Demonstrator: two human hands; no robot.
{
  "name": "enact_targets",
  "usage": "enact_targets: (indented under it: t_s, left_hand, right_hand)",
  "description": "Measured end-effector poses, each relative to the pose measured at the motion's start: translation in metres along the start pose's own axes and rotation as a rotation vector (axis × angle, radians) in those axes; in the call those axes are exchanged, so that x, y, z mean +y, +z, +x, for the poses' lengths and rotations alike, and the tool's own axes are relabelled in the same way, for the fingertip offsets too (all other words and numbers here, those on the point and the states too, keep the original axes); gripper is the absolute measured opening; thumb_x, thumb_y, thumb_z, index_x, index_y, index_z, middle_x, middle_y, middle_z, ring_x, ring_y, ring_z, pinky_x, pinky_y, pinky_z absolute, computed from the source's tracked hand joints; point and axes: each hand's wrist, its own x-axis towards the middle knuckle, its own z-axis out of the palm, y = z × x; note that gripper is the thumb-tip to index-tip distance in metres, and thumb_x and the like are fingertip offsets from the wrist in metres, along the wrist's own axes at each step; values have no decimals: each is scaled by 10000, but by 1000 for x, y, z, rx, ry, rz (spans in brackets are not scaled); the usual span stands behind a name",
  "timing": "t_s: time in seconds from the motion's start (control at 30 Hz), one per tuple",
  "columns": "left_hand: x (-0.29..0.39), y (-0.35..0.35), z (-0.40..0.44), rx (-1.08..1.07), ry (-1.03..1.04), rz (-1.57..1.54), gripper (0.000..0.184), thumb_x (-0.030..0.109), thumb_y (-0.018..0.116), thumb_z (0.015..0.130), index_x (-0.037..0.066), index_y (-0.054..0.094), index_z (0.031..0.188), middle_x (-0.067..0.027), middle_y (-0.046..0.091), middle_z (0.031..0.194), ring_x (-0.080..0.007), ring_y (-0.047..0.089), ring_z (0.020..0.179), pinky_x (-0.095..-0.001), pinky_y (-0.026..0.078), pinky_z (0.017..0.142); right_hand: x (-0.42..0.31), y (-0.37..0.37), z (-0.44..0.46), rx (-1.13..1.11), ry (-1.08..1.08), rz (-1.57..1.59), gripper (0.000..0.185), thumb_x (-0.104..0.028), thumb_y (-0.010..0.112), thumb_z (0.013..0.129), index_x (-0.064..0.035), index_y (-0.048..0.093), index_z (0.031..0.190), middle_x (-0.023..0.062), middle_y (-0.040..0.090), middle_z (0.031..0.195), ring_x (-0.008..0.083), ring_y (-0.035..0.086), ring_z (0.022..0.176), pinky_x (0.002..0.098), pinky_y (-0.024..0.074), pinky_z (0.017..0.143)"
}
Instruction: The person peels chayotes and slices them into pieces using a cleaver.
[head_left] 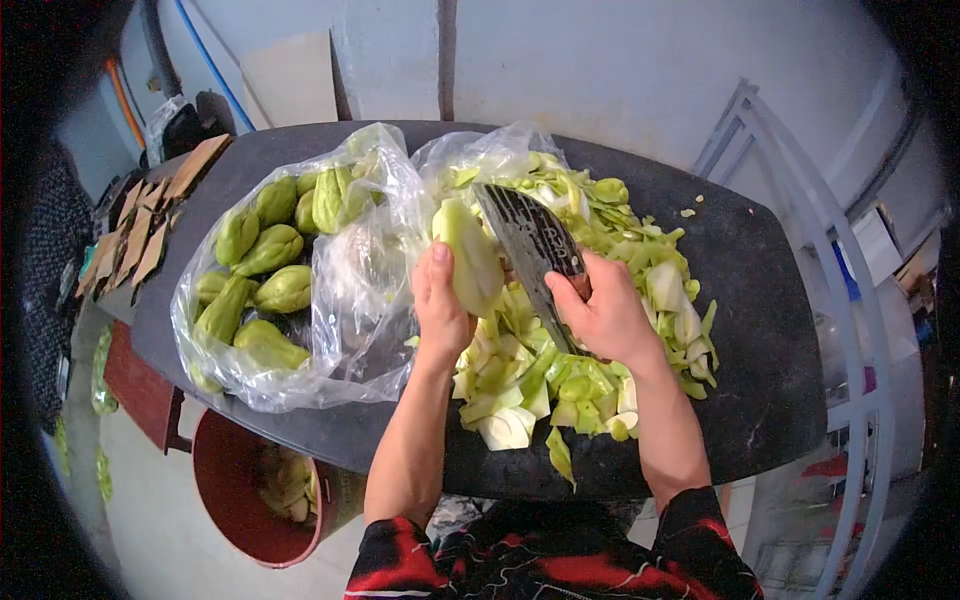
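the left hand (443, 303) curls around the lower part of a chayote (470, 258) at frame centre, apparently leaving its upper side clear for the knife (525, 228). the right hand (608, 315) is closed around the knife's handle, which is mostly hidden. peelings (580, 385) heap beneath, likely where trimmings fall. the chayote looks pale green, elongated and largely skinless.

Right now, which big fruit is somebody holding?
The pale, peeled-looking fruit in the left hand, beside the knife blade. The fruits in the clear plastic bag are darker green, and no hand touches them.
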Motion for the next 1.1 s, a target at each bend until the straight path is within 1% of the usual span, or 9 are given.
enact_targets:
  t_s: [0.13, 0.37, 0.7, 0.8, 0.83, 0.87, 0.9, 0.97, 1.1]
  left_hand:
    - [-1, 3, 5, 118, -270, -190, 562, 449, 382, 1010, -54, 467, 1245, -197, 610, 988, -284, 647, 797, -409, 579, 706]
    - [53, -40, 12, 177, -289, -94, 615, 470, 482, 934, -42, 450, 1274, -216, 600, 1086, -332, 659, 895, -412, 582, 676]
    - [227, -249, -183, 926, 457, 738, 508, 352, 491, 964, 15, 490, 1344, -150, 593, 1142, -277, 618, 932, -352, 529, 704]
    - [220, -420, -279, 879, 125, 1203, 339, 238, 492, 956, -22, 648, 1107, -148, 617, 983, -218, 585, 855, -347, 495, 678]
    - [195, -385, -288, 908, -25, 1297, 319, 202, 478, 952, -61, 655, 990, -153, 628, 876, -212, 595, 797, -339, 498, 659]
    - [169, -423, -314, 647, 97, 1882, 328, 214, 508, 940, -71, 662, 888, -134, 627, 750, -216, 588, 672, -348, 494, 616]
    - [144, -365, -307, 752, -83, 1437, 318, 221, 580, 903, -70, 667, 809, -102, 616, 657, -194, 559, 589, -352, 480, 575]
    - [110, -417, -347, 894, -450, 1266, 270, 196, 682, 816, -55, 666, 719, -57, 620, 652, -129, 513, 583, -333, 435, 533]
    - [86, -355, -337, 875, -493, 1128, 262, 165, 678, 815, -28, 606, 654, -30, 556, 622, -140, 477, 569, -342, 415, 529]
  right_hand:
    - [12, -5, 4, 157, -32, -56, 173, -125, 621, 882, 37, 560, 893, 160, 602, 601, 286, 582, 494, 385, 430, 494]
    - [13, -44, -5, 238, 62, 19, 157, -115, 628, 885, 34, 586, 913, 86, 606, 607, 141, 562, 517, 324, 431, 502]
    - [9, -116, -27, 462, 74, 161, 116, -112, 588, 948, -31, 535, 882, -24, 462, 524, 54, 419, 410, 240, 346, 396]
    - [12, -125, -29, 464, 63, 164, 125, -117, 591, 948, -36, 529, 876, -25, 457, 523, 53, 415, 409, 240, 342, 397]
    - [11, -125, -30, 468, 58, 168, 124, -121, 595, 948, -34, 532, 886, -26, 459, 525, 52, 415, 409, 237, 339, 397]
    - [10, -125, -31, 479, 52, 168, 124, -121, 595, 948, -34, 532, 886, -26, 459, 525, 52, 415, 409, 237, 339, 397]
    - [9, -126, -32, 464, 55, 182, 123, -121, 595, 947, -32, 534, 888, -27, 460, 526, 52, 416, 409, 235, 339, 398]
    - [9, -128, -36, 417, 54, 218, 92, -110, 594, 939, -25, 589, 974, -39, 482, 549, 40, 431, 432, 241, 347, 405]
    - [8, -131, -43, 381, 71, 193, 97, -101, 592, 937, -23, 587, 994, -36, 488, 559, 42, 429, 434, 238, 341, 409]
